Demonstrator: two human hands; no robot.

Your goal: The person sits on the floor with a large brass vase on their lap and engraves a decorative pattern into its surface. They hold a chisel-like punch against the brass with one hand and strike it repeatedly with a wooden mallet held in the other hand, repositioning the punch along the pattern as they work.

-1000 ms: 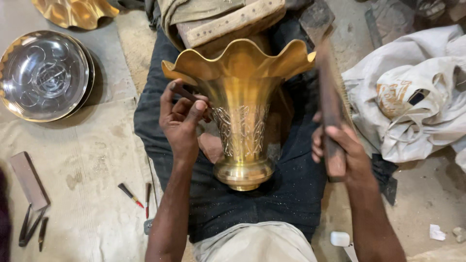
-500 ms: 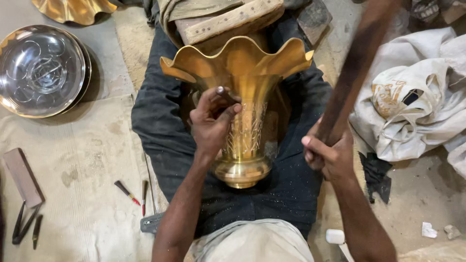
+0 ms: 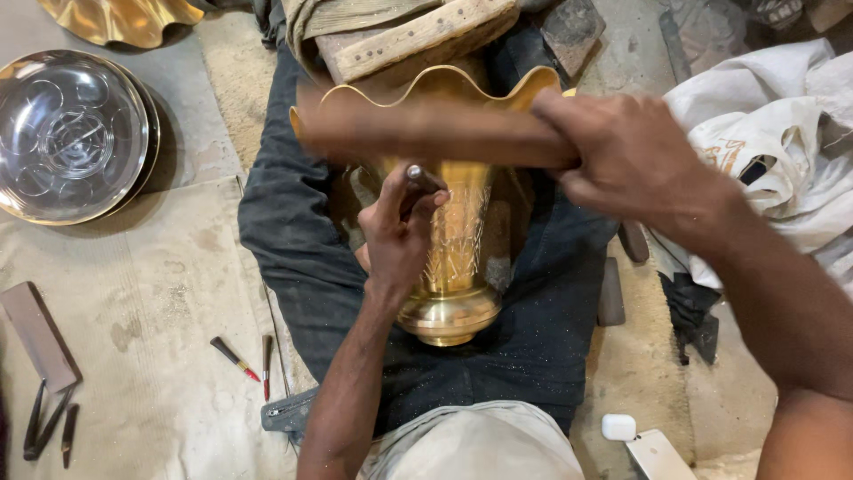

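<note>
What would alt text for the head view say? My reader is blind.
A person's left hand holds a small metal punch against an engraved brass vase lying across their lap, while the right hand swings a blurred wooden stick above it. A silver plate lies nearby.

The brass vase (image 3: 453,267) fills the lap, with the wooden block (image 3: 418,36) crowding its rim. A wooden mallet (image 3: 426,133) bars the way across the top. Left, bare cloth (image 3: 142,338) lies between the steel plates (image 3: 71,133) and small tools (image 3: 235,357).
</note>
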